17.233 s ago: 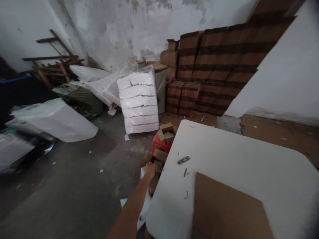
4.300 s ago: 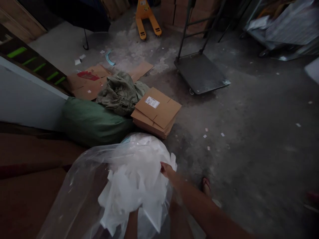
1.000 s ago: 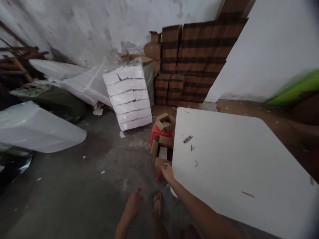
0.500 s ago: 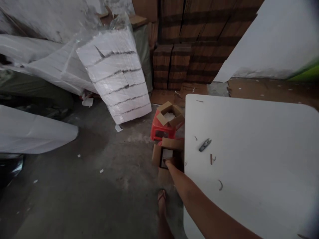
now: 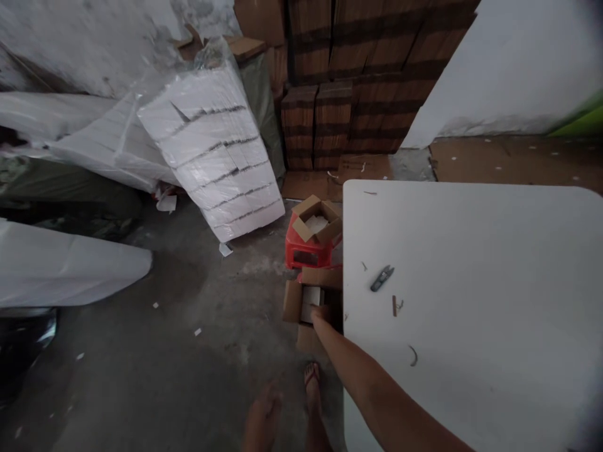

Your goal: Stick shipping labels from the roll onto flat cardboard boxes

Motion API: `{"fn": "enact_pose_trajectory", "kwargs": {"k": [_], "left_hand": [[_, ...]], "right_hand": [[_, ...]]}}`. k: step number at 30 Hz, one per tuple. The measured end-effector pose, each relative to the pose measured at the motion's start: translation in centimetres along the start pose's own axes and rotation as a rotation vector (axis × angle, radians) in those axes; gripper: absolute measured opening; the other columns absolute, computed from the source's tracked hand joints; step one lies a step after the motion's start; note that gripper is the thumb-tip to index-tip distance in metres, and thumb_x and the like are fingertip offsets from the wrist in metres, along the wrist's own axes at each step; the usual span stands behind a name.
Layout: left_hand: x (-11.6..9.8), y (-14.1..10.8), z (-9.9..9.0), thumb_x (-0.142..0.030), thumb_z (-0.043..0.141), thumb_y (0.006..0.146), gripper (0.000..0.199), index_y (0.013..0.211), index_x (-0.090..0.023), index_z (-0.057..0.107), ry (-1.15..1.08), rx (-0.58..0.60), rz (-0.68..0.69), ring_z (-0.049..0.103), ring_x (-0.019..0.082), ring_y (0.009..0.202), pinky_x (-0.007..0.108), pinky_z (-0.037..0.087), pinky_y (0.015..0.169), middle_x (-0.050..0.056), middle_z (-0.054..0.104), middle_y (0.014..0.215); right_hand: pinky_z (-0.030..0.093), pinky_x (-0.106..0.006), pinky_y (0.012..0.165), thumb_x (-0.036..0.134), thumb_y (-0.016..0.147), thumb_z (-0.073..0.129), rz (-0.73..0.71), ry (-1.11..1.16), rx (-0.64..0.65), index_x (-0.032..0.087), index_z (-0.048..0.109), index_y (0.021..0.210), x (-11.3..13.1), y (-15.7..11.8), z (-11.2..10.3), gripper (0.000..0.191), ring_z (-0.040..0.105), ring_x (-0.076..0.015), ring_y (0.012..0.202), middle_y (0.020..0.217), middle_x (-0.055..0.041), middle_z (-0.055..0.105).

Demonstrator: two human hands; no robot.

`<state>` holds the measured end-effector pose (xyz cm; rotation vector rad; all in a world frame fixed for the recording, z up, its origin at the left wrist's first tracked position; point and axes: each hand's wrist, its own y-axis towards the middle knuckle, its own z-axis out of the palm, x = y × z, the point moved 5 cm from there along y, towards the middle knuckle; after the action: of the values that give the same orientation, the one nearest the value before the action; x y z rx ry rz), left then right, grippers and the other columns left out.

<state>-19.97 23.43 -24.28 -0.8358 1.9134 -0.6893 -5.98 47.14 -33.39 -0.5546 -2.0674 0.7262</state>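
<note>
My right hand [image 5: 320, 313] reaches down into an open cardboard carton [image 5: 293, 301] on the floor at the table's left edge. Its fingers are closed on the near right part of a small white box [image 5: 309, 301] inside the carton; part of the grip is hidden. Low in the view, my left hand [image 5: 267, 407] hangs over the floor near my foot, smeared by motion, so its fingers cannot be made out.
A white table [image 5: 471, 263] on the right bears a dark cutting tool [image 5: 382, 278] and small scraps. Beyond the carton, a red stool [image 5: 301, 248] carries a smaller open carton [image 5: 308, 207]. Wrapped white stacks [image 5: 221, 150] and piled flat cardboard [image 5: 358, 113] stand behind.
My left hand has come into view from below. In the carton, the white box now shows its side and sits a little differently under my right hand. The view has shifted slightly.
</note>
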Motion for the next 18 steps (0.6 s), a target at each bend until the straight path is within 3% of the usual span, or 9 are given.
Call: {"fn": "enact_pose_trajectory", "kwargs": {"k": [4,8,11,13,15,18], "left_hand": [[-2.4,1.1,-0.1,-0.051,0.043,0.079,0.055,0.114,-0.012,0.055,-0.164,-0.042,0.095,0.059,0.026,0.105,0.034,0.045,0.09,0.016,0.064,0.111],[-5.4,0.7,-1.8,-0.06,0.058,0.07,0.065,0.114,-0.012,0.055,-0.566,-0.125,0.107,0.055,0.027,0.113,0.036,0.041,0.097,0.018,0.06,0.119],[-9.0,-1.2,-1.8,-0.057,0.067,0.064,0.068,0.113,-0.011,0.057,-0.975,0.061,0.062,0.052,0.03,0.116,0.04,0.042,0.097,0.018,0.058,0.122],[-11.5,-3.2,-1.2,-0.047,0.074,0.061,0.059,0.105,-0.009,0.063,-1.12,0.185,0.021,0.053,0.032,0.114,0.041,0.042,0.098,0.018,0.063,0.114],[-13.0,-5.3,-0.7,-0.04,0.078,0.059,0.052,0.098,-0.008,0.065,-1.163,0.192,0.006,0.056,0.032,0.111,0.04,0.042,0.099,0.017,0.067,0.104],[-13.3,-7.6,-0.4,-0.045,0.08,0.055,0.055,0.095,-0.011,0.064,-1.138,0.089,0.035,0.059,0.032,0.106,0.038,0.046,0.094,0.016,0.069,0.099]], "right_hand": [[0.049,-0.033,0.076,0.035,0.089,0.05,0.038,0.023,-0.008,0.011,0.058,0.1,0.3,-1.2,0.0,0.028,0.058,-0.0183,0.089,0.097,-0.0035,0.059],[0.045,-0.035,0.082,0.036,0.091,0.042,-0.112,0.088,-0.014,0.011,0.057,0.1,0.9,-8.3,-1.9,0.03,0.057,-0.0207,0.094,0.1,-0.0114,0.06],[0.045,-0.029,0.075,0.045,0.089,0.039,-0.291,0.152,0.105,0.015,0.059,0.093,1.0,-15.9,-3.9,0.037,0.058,-0.0211,0.087,0.091,-0.0098,0.064],[0.046,-0.028,0.069,0.05,0.086,0.041,-0.38,0.173,0.195,0.017,0.059,0.085,1.2,-19.8,-5.3,0.038,0.059,-0.0203,0.077,0.081,-0.0066,0.064],[0.046,-0.029,0.07,0.048,0.082,0.048,-0.457,0.181,0.186,0.017,0.057,0.089,1.7,-21.9,-7.2,0.033,0.058,-0.0206,0.078,0.082,-0.006,0.063],[0.045,-0.033,0.082,0.042,0.075,0.06,-0.619,0.173,0.016,0.018,0.049,0.106,3.0,-22.9,-10.0,0.04,0.054,-0.023,0.094,0.101,-0.0085,0.057]]}}
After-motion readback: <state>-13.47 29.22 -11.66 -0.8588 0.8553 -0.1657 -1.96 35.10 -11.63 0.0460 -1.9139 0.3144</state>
